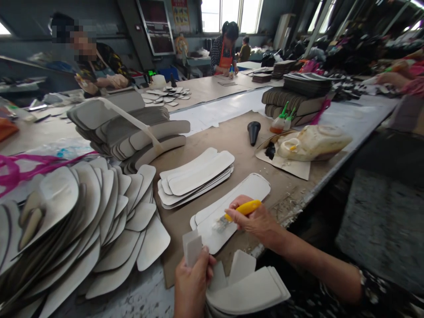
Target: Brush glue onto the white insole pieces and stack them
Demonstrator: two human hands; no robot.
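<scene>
In my right hand (256, 221) is a brush with a yellow handle (245, 209). Its pale bristles (220, 224) rest on a long white rounded panel (228, 212) lying on brown paper. My left hand (195, 278) is closed around a bundle of white strips (192, 248), with thumb on top. More white pieces (248, 289) fan out beside that hand, near my lap; whether the same hand holds them is unclear. Just beyond the panel sits a small pile of similar white panels (198, 174).
Fanned grey-white pieces (115, 221) cover the left side. Behind them stands a strapped stack (132, 128). A black cone (254, 132), green-tipped bottles (281, 119) and a glue-stained plastic jug (313, 143) stand to the right. Co-workers (225, 51) are across the table.
</scene>
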